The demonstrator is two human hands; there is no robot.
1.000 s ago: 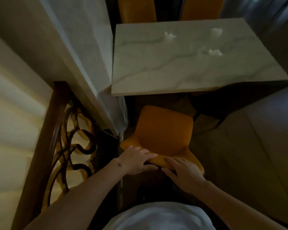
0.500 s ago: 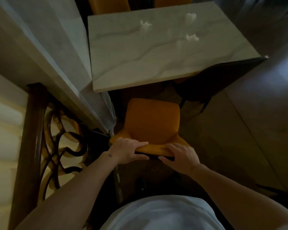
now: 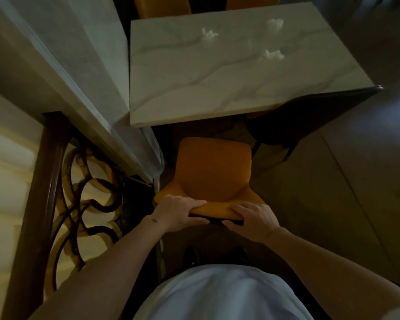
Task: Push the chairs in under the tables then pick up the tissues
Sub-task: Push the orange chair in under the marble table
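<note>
An orange chair (image 3: 214, 168) stands in front of me, its seat facing a marble-topped table (image 3: 194, 98). The seat's front edge lies just short of the table's near edge. My left hand (image 3: 179, 212) grips the left end of the chair's backrest top. My right hand (image 3: 252, 218) grips the right end. Three crumpled white tissues lie on the table's far right: one tissue (image 3: 208, 34) toward the middle, a second tissue (image 3: 274, 23) at the back, a third tissue (image 3: 273, 54) nearer me.
A second marble table (image 3: 79, 54) runs along the left, close to the chair. Left of it is a dark wooden railing (image 3: 49, 176) with scrollwork. Another dark chair (image 3: 310, 112) sits tucked under the table's right corner. Orange chair backs (image 3: 162, 5) show beyond the table. Tiled floor (image 3: 344, 204) lies to the right.
Both hands have kept hold of the backrest and the chair has turned to sit squarer to the table. My view has shifted, with the table now nearer the chair.
</note>
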